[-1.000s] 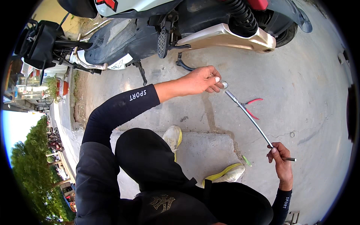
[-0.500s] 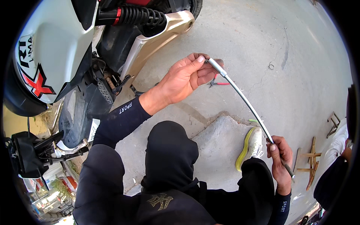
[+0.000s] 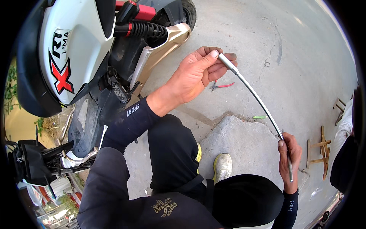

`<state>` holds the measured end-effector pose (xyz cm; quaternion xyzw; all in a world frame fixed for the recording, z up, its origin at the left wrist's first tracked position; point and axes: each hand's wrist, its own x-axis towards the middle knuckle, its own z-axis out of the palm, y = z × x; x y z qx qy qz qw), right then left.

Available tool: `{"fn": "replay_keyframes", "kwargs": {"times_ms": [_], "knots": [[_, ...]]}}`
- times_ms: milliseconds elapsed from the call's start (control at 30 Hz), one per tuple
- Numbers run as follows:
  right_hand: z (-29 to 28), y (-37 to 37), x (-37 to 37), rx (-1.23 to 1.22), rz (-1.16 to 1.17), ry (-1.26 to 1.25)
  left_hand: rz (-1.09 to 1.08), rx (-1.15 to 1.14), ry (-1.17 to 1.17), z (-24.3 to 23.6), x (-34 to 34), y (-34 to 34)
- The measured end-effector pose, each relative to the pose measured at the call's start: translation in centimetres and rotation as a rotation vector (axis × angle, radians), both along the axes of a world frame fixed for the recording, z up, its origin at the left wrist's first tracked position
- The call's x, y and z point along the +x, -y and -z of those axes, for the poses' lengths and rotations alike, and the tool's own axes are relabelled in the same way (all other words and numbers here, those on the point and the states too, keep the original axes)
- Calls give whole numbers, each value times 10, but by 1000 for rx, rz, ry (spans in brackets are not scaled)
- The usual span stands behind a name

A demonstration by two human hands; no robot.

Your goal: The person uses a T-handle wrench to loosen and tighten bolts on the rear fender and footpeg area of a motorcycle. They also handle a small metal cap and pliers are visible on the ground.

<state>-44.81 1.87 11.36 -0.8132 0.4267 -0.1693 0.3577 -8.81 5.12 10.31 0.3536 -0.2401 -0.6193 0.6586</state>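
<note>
Metal rod (image 3: 260, 99) | thick end (image 3: 227, 62) held by left grip (image 3: 196, 72) | shaft clasped by right grip (image 3: 294, 152)

The rod (image 3: 256, 95) is silver-grey from left hand (image 3: 204, 72) to right hand (image 3: 289, 158), the pliers (image 3: 225, 86) near the left one red-handled. Left of that hand — a white scooter panel (image 3: 85, 40) with a black-edged red emblem (image 3: 61, 75), a black spring (image 3: 152, 30), a pale-gold swingarm (image 3: 158, 53); at its wrist — a black, white-printed sleeve (image 3: 124, 124).
</note>
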Motion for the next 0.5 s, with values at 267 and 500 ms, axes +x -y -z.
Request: {"fn": "replay_keyframes", "kwargs": {"times_ms": [267,500], "knots": [[165,13,37,1013,-32,570,-160,252,185,14,-5,-46],[211,-23,68,1440,-155,907,-174,259,391,-28,-39,-71]]}}
